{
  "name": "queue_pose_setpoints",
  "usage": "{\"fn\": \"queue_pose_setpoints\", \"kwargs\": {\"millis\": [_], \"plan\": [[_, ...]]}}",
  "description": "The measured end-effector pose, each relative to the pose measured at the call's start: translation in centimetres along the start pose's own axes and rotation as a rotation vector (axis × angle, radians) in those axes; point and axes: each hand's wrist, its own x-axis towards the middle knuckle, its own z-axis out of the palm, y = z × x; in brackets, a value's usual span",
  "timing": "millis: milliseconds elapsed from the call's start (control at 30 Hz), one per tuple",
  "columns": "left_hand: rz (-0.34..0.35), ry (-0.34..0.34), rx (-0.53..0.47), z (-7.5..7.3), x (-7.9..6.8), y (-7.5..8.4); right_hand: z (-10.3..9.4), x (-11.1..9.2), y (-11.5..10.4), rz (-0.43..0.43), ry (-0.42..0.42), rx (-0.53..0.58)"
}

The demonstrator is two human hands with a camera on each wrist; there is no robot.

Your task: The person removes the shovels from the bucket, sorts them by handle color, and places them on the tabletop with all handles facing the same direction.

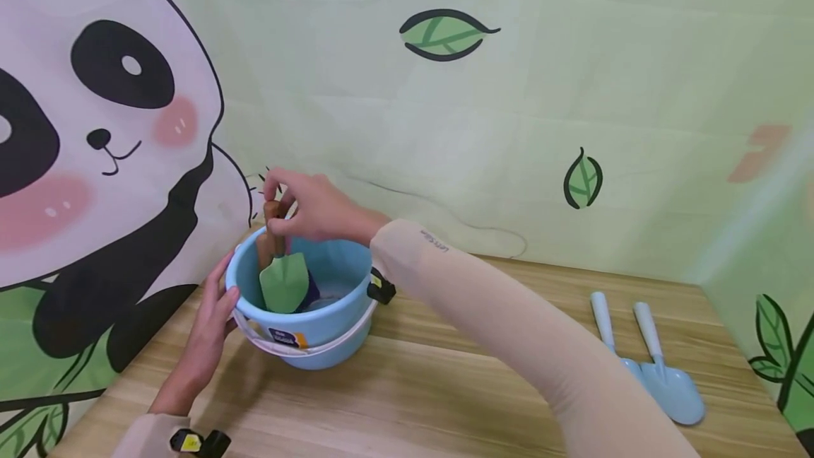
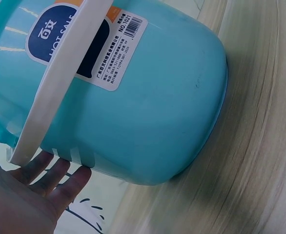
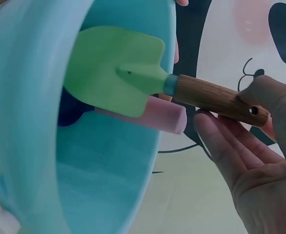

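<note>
A light blue bucket [image 1: 337,331] with a white handle [image 2: 60,73] stands on the wooden table. My right hand [image 1: 311,207] pinches the brown wooden handle of a green trowel [image 3: 116,73]. Its blade points down inside the bucket, and the handle end rises above the rim. Behind it in the bucket lies a tool with a pink handle [image 3: 167,115] and a dark blue head [image 3: 72,107]. A second brown handle [image 1: 263,251] shows beside the trowel's handle. My left hand [image 1: 213,316] rests against the bucket's left side near the rim, its fingers [image 2: 67,187] extended along the outer wall.
Two light blue garden tools lie on the table [image 1: 445,394] at the right. One is a shovel [image 1: 677,396]; my right sleeve [image 1: 496,316] partly hides the other tool's head [image 1: 629,366]. A panda-printed backdrop [image 1: 356,140] hangs close behind the bucket.
</note>
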Motion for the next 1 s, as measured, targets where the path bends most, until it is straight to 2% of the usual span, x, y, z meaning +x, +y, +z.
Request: {"fn": "queue_pose_setpoints", "kwargs": {"millis": [200, 567, 1000], "plan": [[0.005, 0.001, -0.006, 0.0, -0.1, 0.1, -0.7, -0.5, 0.6, 0.002, 0.116, 0.038], [0.004, 0.010, -0.017, 0.0, -0.1, -0.2, -2.0, -1.0, 0.9, -0.068, 0.280, 0.097], [0.008, 0.007, -0.030, 0.0, -0.1, -0.1, -2.7, -1.4, 1.0, -0.081, 0.337, 0.111]]}}
